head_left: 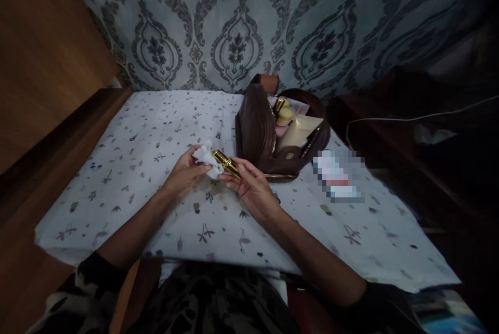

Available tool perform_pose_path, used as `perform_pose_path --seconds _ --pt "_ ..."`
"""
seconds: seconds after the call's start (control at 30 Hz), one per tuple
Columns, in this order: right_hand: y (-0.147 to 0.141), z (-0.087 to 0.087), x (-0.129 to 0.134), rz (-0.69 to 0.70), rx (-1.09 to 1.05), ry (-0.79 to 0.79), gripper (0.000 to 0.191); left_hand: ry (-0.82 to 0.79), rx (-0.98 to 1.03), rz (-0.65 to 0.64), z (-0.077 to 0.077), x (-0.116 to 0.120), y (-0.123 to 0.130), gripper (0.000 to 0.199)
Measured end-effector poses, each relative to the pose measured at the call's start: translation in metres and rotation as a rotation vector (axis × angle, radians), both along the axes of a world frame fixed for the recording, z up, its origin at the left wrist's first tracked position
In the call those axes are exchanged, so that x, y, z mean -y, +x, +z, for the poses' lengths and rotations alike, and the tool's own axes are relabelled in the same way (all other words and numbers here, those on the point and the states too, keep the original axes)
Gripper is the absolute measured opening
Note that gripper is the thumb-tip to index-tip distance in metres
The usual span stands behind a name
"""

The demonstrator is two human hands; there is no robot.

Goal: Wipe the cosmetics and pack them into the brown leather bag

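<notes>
My left hand (185, 172) is closed around a crumpled white tissue (206, 158). Between the fingers of my right hand (251, 183) is a shiny gold lipstick tube (226, 163), its far end lying against the tissue. Both hands are close together over the printed white cloth. Just beyond the right hand stands an open brown leather handbag (255, 126). Inside it I see a cream-coloured flat item (299, 134), round yellow items (285, 115) and another dark-and-gold piece (278, 106); the bottom of the bag is hidden.
A white cloth with small plant prints (163, 121) covers the table. Right of the handbag lies a blurred-out item (337, 177). A wooden cabinet (50, 53) rises at the left, patterned wallpaper (237, 38) behind. A thin white cable (409, 118) runs across the dark right side.
</notes>
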State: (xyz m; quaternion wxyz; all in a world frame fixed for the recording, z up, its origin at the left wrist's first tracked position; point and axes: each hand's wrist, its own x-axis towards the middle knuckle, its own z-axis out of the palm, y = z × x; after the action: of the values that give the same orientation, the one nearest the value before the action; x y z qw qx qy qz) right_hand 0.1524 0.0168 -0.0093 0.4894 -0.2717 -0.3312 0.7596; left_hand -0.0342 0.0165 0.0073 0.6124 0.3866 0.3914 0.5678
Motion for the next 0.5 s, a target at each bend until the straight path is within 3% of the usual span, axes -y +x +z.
perform_pose_path --seconds 0.27,0.4,0.5 --pt "0.0005 0.0018 0.0006 0.015 0.009 -0.003 0.033 -0.161 0.112 0.038 -0.0039 -0.0008 0.0083 0.041" --pt "0.0005 0.0051 0.0017 -0.005 0.019 0.010 0.034 -0.178 -0.015 0.126 -0.0035 -0.0013 0.0074 0.038" --pt "-0.0002 0.0041 0.0020 0.010 0.030 0.016 0.035 -0.121 -0.126 0.080 -0.0032 0.0009 0.0067 0.039"
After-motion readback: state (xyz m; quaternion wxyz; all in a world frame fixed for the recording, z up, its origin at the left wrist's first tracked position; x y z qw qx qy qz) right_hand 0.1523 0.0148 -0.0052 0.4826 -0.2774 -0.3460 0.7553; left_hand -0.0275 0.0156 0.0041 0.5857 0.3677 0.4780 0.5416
